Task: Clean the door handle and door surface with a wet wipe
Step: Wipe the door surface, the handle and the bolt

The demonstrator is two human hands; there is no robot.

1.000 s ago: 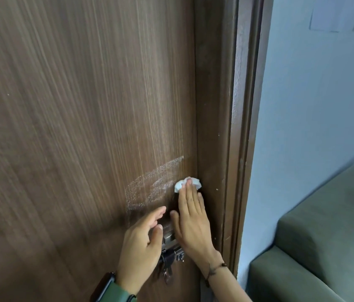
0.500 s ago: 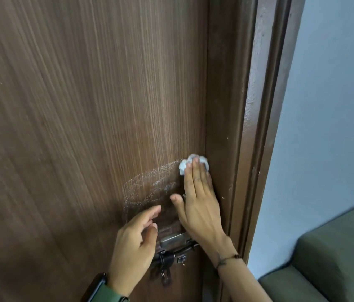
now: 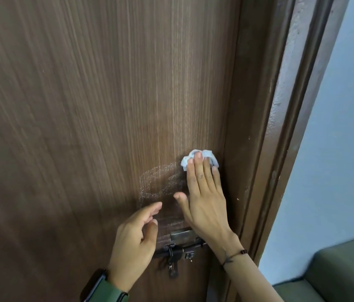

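The brown wood-grain door [image 3: 97,110] fills most of the view. My right hand [image 3: 204,197] lies flat on it, straight fingers pressing a crumpled white wet wipe [image 3: 209,156] against the surface near the door's right edge. A pale wet smear [image 3: 158,182] marks the wood left of that hand. My left hand [image 3: 134,243] hovers lower left with fingers loosely bent, holding nothing. Below the hands sit a metal plate [image 3: 180,234] and a dark latch bolt [image 3: 178,251] with keys hanging from it.
The dark door frame [image 3: 285,127] runs up the right side, next to a pale blue wall [image 3: 341,138]. A grey-green sofa [image 3: 345,271] occupies the bottom right corner. A dark watch [image 3: 94,284] is on my left wrist.
My right hand has slid the wipe upward along the door's right edge. The view has tilted up and left, showing less of the sofa. My left hand stays near the latch.
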